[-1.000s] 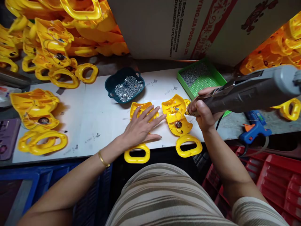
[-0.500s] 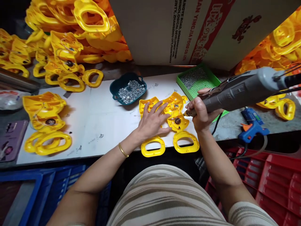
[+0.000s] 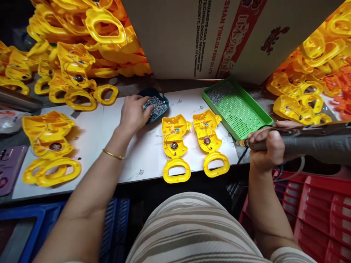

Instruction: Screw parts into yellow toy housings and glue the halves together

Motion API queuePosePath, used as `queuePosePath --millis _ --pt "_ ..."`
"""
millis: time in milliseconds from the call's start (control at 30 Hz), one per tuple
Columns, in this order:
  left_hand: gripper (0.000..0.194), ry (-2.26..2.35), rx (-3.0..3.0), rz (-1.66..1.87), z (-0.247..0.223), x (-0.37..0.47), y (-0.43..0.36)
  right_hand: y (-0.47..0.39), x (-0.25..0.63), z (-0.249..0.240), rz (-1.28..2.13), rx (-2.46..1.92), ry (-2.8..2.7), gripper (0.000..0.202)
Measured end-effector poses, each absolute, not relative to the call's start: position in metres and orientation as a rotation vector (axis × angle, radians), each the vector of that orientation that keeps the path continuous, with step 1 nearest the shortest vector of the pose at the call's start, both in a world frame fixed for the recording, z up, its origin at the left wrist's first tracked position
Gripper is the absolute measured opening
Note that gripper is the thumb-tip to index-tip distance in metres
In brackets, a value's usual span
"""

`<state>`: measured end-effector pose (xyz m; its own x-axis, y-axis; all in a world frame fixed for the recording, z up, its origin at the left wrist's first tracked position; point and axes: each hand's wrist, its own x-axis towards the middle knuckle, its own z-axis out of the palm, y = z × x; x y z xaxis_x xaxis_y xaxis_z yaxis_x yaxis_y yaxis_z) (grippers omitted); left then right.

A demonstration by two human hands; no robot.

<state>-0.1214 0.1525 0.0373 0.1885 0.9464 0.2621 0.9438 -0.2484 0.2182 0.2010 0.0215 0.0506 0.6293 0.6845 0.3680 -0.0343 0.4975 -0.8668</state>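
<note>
My left hand (image 3: 135,113) is at the dark teal bowl (image 3: 161,116), its fingers reaching over the small metal screws (image 3: 157,105). Thumb and fingers are apart; the fingertips are partly hidden among the screws. My right hand (image 3: 267,146) is wrapped round a grey power screwdriver (image 3: 309,140), its tip pointing left near the front corner of the green tray. Two yellow plastic shells (image 3: 175,137) (image 3: 207,133) lie open side up on the white sheet, with wires and a round dark part inside each. A yellow ring-shaped handle is at the lower end of each shell.
A green perforated tray (image 3: 246,113) holds small metal pieces. More yellow shells (image 3: 49,131) lie at left beside a purple phone (image 3: 11,164). A cardboard box (image 3: 175,44) stands behind, between yellow piles. Blue (image 3: 41,215) and red (image 3: 318,204) crates are below the table edge.
My left hand has left the yellow shells and moved left to the teal bowl. My right hand has moved right with the screwdriver, away from the right shell.
</note>
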Motion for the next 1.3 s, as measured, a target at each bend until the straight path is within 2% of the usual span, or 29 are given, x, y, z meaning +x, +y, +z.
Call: queuePosePath --millis 67,133,333,400,533,633,800,1167,1300 --pt "0.040 1.887 2.348 0.199 0.035 -0.135 0.171 0.017 0.200 0.045 0.500 -0.989 -0.790 0.023" --pt "0.040 1.846 2.300 0.082 0.031 -0.139 0.180 0.014 0.194 0.040 0.507 -0.993 -0.816 0.024" --pt "0.029 1.933 2.180 0.202 0.027 -0.133 0.177 0.010 0.170 0.029 0.698 -0.967 -0.951 0.024" --pt "0.031 1.918 2.169 0.211 0.029 -0.133 0.178 0.009 0.165 0.029 0.751 -0.928 -0.975 0.022" --pt "0.046 1.773 2.259 0.129 0.032 -0.137 0.182 0.008 0.167 0.034 0.729 -0.884 -0.982 0.021" --pt "0.041 1.771 2.245 0.073 0.032 -0.136 0.184 0.007 0.176 0.041 0.669 -0.876 -0.941 0.021" --pt "0.027 1.825 2.184 0.183 0.026 -0.132 0.185 0.003 0.193 0.048 0.579 -0.909 -0.918 0.021" --pt "0.023 1.870 2.120 0.642 0.033 -0.132 0.171 -0.004 0.192 0.053 0.576 -0.945 -0.877 0.021" --pt "0.026 1.845 2.111 0.688 0.034 -0.137 0.169 -0.003 0.195 0.049 0.597 -0.946 -0.902 0.020"
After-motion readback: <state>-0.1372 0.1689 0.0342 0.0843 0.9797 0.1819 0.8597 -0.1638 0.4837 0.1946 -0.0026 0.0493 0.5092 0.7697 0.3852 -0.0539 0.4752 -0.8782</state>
